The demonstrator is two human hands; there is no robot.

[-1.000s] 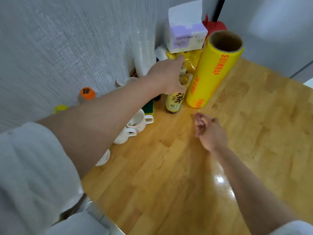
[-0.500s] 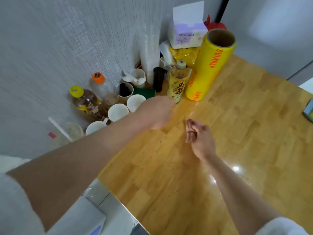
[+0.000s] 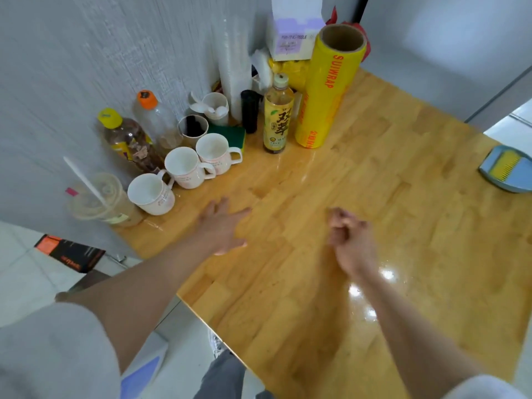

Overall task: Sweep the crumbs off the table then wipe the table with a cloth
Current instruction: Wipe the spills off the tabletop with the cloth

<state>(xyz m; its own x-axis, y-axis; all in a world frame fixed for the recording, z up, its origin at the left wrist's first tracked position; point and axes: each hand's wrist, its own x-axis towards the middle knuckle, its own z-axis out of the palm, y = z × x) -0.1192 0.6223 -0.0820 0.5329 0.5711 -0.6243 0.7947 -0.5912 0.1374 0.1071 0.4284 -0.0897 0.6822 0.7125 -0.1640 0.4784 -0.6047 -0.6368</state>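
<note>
dustpan (image 3: 506,171) with a yellow comb edge sits at the far right edge of the table (image 3: 388,168), partly cut off by the frame; mouth seems to face in toward the table centre, handle direction can't tell. No brush or cloth visible, and crumbs too small to make out on the wood. Relation that matters: pan lies right and forward of both hands, so the right hand (image 3: 349,240) is clearly nearer; left hand (image 3: 223,228) would have to cross the body. Right hand hovers over mid-table, fingers curled in, looks like it holds nothing but can't rule out a pinch of crumbs. Left hand is spread flat, fingers straight, low over the table near the closest white mug (image 3: 151,192), empty. Hands apart, not touching. Clutter (mugs, tea bottle (image 3: 278,116), yellow wrap roll (image 3: 328,90), green sponge (image 3: 227,132)) is packed along the wall at far left, away from the pan. My read: sweeping not started; next move is a right-hand reach for the pan
</note>
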